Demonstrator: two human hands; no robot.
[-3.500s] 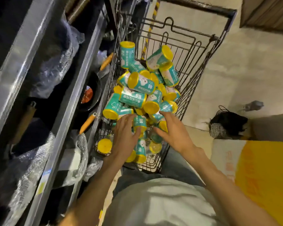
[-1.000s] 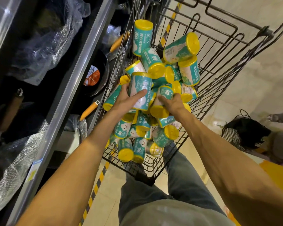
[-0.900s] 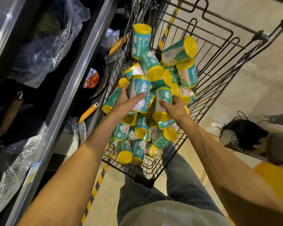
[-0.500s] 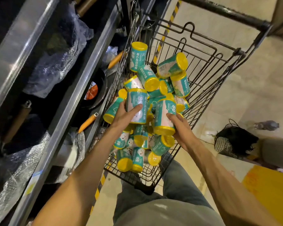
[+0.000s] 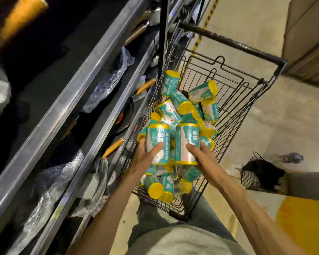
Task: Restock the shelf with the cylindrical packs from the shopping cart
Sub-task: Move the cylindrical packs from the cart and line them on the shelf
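Note:
A black wire shopping cart (image 5: pixel 247 89) stands in front of me, holding several teal cylindrical packs with yellow lids (image 5: pixel 179 102). My left hand (image 5: pixel 145 159) grips one upright pack (image 5: pixel 157 142), thumb across its front. My right hand (image 5: pixel 204 159) grips a second upright pack (image 5: pixel 186 142) beside it. Both packs are lifted above the pile, side by side and nearly touching. More packs (image 5: pixel 162 188) lie below my hands at the cart's near end. The metal shelf unit (image 5: pixel 92 100) runs along the left.
The shelves hold pans with orange handles (image 5: pixel 112 148) and bubble-wrapped goods (image 5: pixel 107 83). A black upright post (image 5: pixel 163 34) stands by the cart's far left corner. On the floor at the right lie a black bag (image 5: pixel 260 173) and a yellow surface (image 5: pixel 306 227).
Both hands have lifted their packs higher out of the pile and brought them upright side by side. The view has tilted up, showing more of the shelves.

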